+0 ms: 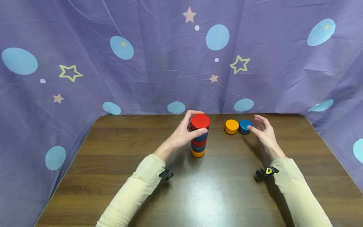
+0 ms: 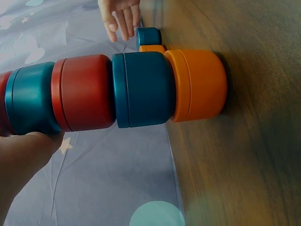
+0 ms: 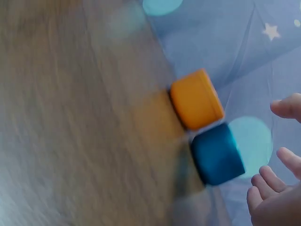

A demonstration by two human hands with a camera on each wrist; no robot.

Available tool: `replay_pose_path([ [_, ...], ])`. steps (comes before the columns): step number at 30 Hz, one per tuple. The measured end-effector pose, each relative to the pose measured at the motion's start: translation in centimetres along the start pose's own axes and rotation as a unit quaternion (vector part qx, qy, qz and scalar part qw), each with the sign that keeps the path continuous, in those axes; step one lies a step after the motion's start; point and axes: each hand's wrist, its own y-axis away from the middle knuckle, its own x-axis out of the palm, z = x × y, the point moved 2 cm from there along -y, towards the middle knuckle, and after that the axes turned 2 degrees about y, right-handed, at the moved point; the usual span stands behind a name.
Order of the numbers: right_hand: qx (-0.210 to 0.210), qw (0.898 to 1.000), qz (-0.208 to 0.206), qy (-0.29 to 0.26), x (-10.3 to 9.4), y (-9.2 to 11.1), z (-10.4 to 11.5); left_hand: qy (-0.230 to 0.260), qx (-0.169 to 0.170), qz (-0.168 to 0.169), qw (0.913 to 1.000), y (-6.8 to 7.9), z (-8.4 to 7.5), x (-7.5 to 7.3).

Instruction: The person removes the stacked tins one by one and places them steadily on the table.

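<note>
Red, blue and orange round pieces form an upright stack (image 1: 199, 143) of 5, standing on the brown wood-grain table (image 1: 127, 151) roughly in front of the person. From the top down come a red top piece (image 1: 200, 121), an upper blue piece (image 2: 35, 99), a lower red piece (image 2: 87, 94), a lower blue piece (image 2: 146, 88) and an orange base piece (image 2: 200, 84), which rests on the wood.

The left hand (image 1: 185, 130) has its grip closed about the upper part of the stack, with the thumb across the near side below the red top and the fingers reaching behind it.

Toward the back edge, to the right of the stack, 2 more pieces sit just beside each other: a loose orange piece (image 1: 231, 126) and, to its right, a loose blue piece (image 1: 245, 126). The right hand (image 1: 265, 132) is near the blue, its grip released, thumb and fingers parted; the right wrist view shows a gap between them and the piece.

Pale sleeves (image 1: 297, 189) cover the forearms, and a purple curtain (image 1: 170, 78) patterned with stars and light-blue ovals hangs behind.
</note>
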Motion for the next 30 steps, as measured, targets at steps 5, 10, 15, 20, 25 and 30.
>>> replay_pose_path([
  [5, -0.018, 1.0, 0.003, -0.019, 0.8, 0.7, 1.2, 0.001, 0.001, -0.002, 1.0, 0.1, 0.0, -0.1],
  [10, -0.042, 0.998, 0.002, -0.056, 1.4, 1.2, 2.2, 0.003, 0.005, -0.001, 1.0, 0.1, 0.0, -0.1],
  [15, -0.054, 0.995, 0.008, -0.078, 1.9, 1.7, 3.3, 0.008, 0.001, -0.004, 1.0, 0.0, 0.1, 0.0],
  [20, -0.071, 0.992, 0.021, -0.099, 2.4, 2.1, 4.3, 0.012, 0.0, -0.005, 0.9999, 0.0, 0.1, 0.0],
  [25, -0.106, 0.987, 0.04, -0.109, 2.9, 2.4, 5.4, 0.016, 0.005, -0.002, 0.9999, 0.0, 0.1, 0.0],
  [30, -0.144, 0.982, 0.052, -0.106, 3.5, 2.7, 6.3, 0.016, 0.011, -0.004, 0.9998, 0.0, 0.1, 0.1],
])
